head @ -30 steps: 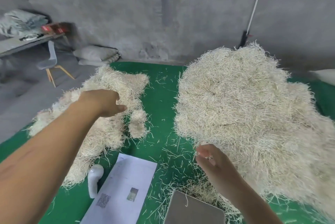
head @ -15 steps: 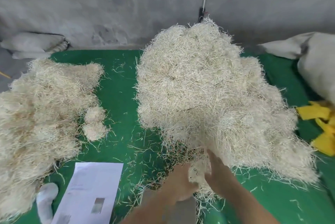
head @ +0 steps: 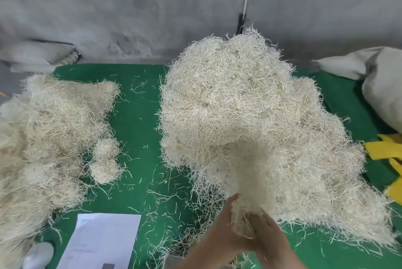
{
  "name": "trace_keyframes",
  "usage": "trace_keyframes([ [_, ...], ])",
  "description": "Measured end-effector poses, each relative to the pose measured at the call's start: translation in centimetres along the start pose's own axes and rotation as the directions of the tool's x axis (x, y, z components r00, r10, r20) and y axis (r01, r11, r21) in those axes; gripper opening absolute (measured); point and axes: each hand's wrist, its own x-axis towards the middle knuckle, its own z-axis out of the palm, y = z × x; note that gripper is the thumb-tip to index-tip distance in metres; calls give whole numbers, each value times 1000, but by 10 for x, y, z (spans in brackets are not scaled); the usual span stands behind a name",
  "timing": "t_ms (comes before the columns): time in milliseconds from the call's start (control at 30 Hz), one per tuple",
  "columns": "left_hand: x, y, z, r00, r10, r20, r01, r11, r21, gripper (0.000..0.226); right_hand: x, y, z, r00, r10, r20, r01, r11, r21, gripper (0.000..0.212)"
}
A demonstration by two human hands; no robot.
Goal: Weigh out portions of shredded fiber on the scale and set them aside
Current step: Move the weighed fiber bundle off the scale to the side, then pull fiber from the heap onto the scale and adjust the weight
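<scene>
Head view: a tuft of shredded fiber (head: pixel 244 184) is gripped between the left hand (head: pixel 219 234) and right hand (head: pixel 268 238), raised at the near edge of the large fiber pile (head: pixel 250 105). A smaller heap (head: pixel 50 129) is seen to the left on the green table (head: pixel 137 129).

big fiber pile (head: pixel 250 105): pale, shredded, heaped centre-right | portions (head: pixel 54 138): left | tuft (head: pixel 245 199): raised, near edge

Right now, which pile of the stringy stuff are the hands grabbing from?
The tall pile in the middle. Both hands pull a tuft from its near edge; the flatter left pile lies untouched.
</scene>
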Motion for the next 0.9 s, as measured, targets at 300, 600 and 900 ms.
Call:
trace_keyframes([
  [300,-38,20,-47,975,-100,-200,111,993,47,53,-62,-57,-5,832,-438,340,464,886,7,39],
  [600,-95,42,-40,943,-194,-272,116,954,-276,40,-48,-72,15,824,-532,196,519,569,-638,135],
  [900,-126,45,-57,921,-170,-349,130,982,-134,27,-9,-107,31,832,-518,200,435,383,-815,71],
])
